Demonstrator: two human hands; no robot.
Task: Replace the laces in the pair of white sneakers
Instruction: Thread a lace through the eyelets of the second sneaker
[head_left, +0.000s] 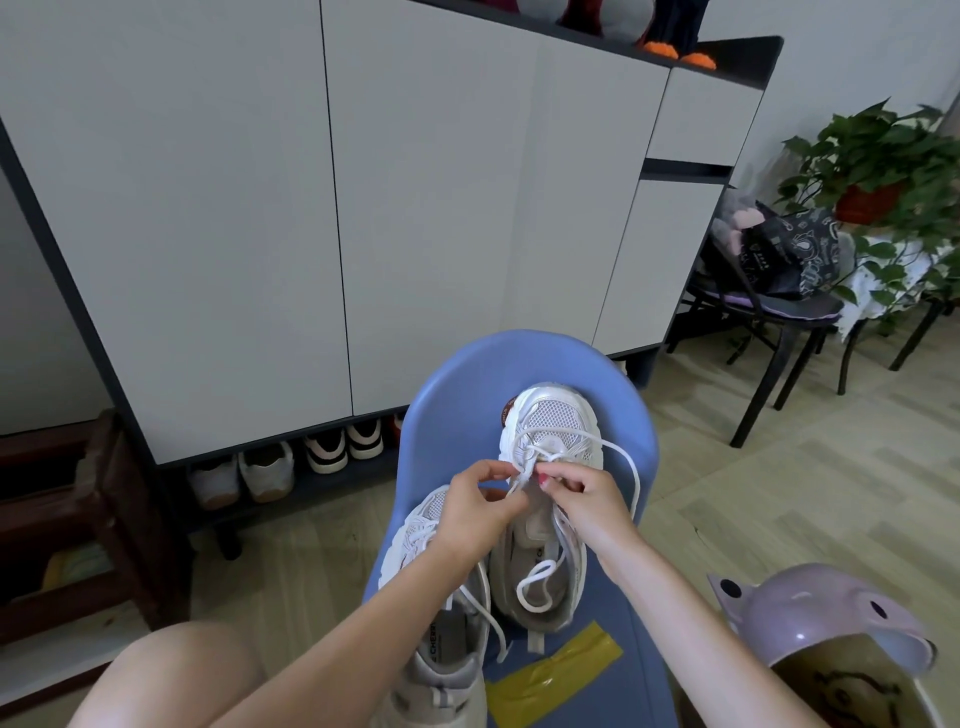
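From where I sit, the big white cabinet with dark edging (311, 208) fills twelve o'clock, with several pairs of shoes on its open bottom shelf (291, 467). A black chair piled with a dark bag (769, 270) and a leafy green potted plant (883, 166) stand at two o'clock. A lilac plastic bin lid (810, 618) sits at four o'clock.

The work surface is a blue moulded plastic chair seat (639, 467), patched with yellow tape (556, 675) at six o'clock. Two white mesh sneakers lie on it side by side. The right sneaker (550, 431) runs heel at six to toe at twelve, its long axis straight away from me. The left sneaker (441, 649) is just beside it and nearer me, toe angled toward eleven, partly under the forearm.

The white round shoelace (631, 478) is threaded through the right sneaker's lower eyelets, loose loops trailing out to three o'clock and down into the shoe's opening.

The left hand (472, 512) pinches the lace over the tongue; the right hand (582, 499) pinches it too, fingertips curled, the two hands almost touching.

My judgement: this is mid-lacing on the right sneaker. To do it well, I'd keep both ends even, draw each crossing snug before feeding the next eyelet, and keep the slack loops clear.
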